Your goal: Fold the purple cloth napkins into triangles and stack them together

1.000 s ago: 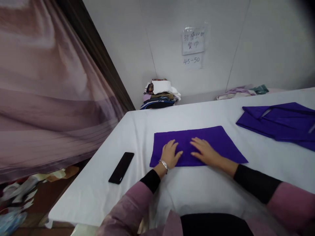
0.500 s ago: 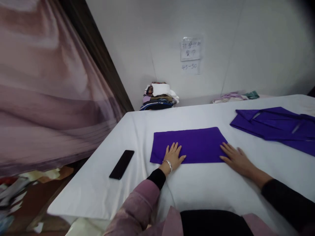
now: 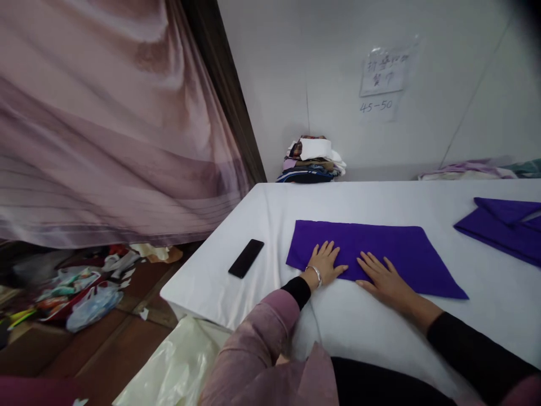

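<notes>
A purple cloth napkin (image 3: 359, 242) lies flat on the white-covered table (image 3: 380, 200), folded into a long shape with a slanted right end. My left hand (image 3: 325, 262) rests palm down on its lower left part, fingers spread, a silver bracelet at the wrist. Just to the right, my right hand (image 3: 385, 277) lies on the front edge of the same cloth with its fingers stretched out. Neither hand grips anything. More purple cloth (image 3: 507, 228) lies loosely at the right edge of the view.
A black phone (image 3: 246, 258) lies left of the napkin. Behind the table's far edge stands a pile of folded clothes (image 3: 313, 160), with other fabric (image 3: 469, 170) farther right. A pink curtain (image 3: 127, 124) hangs at left. Bags and clutter (image 3: 93, 304) cover the floor below.
My right hand has slid left from the napkin's right end toward my left hand. The view has turned left, showing more floor. My left hand stays on the cloth.
</notes>
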`<state>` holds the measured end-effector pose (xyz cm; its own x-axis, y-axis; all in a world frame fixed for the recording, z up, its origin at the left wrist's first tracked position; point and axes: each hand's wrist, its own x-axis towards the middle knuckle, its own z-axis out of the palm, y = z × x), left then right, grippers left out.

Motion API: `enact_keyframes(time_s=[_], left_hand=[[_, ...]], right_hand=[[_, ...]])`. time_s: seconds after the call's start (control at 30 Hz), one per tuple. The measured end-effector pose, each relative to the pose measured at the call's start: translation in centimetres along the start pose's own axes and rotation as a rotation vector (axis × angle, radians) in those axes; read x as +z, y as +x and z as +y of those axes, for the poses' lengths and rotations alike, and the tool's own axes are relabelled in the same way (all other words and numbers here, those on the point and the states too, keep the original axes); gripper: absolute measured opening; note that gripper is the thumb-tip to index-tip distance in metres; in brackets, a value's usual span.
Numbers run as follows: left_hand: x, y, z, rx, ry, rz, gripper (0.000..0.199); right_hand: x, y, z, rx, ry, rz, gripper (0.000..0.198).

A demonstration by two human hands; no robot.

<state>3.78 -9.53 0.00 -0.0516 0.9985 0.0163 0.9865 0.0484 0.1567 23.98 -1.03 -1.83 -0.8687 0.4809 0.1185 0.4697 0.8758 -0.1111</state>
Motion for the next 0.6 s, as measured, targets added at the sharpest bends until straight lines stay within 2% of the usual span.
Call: enact_keyframes(time_s=[0.1, 0.27, 0.37, 0.47, 0.6], left_hand=[[-0.2, -1.0, -1.9, -0.088, -0.009, 0.008, 0.073], [-1.3, -3.9, -7.5, -0.35, 0.026, 0.012, 0.074], [-2.0, -4.5, -10.0, -0.476, 0.059, 0.016, 0.075], [-2.8, -3.1, -11.0, -0.548, 0.059, 0.047, 0.074], [-3.4, 0.8, -10.4, -0.515, 0.011, 0.034, 0.072]], right_hand=[[0.7, -1.6, 2.2, 0.046, -0.013, 0.008, 0.07], [1.9, -7.1, 7.5, 0.179, -0.033, 0.07, 0.072], [2.4, -9.1, 9.4, 0.214, -0.026, 0.11, 0.075], [1.5, -8.0, 9.3, 0.241, 0.01, 0.069, 0.074], [-1.3, -2.4, 6.7, 0.163, 0.039, 0.005, 0.074]])
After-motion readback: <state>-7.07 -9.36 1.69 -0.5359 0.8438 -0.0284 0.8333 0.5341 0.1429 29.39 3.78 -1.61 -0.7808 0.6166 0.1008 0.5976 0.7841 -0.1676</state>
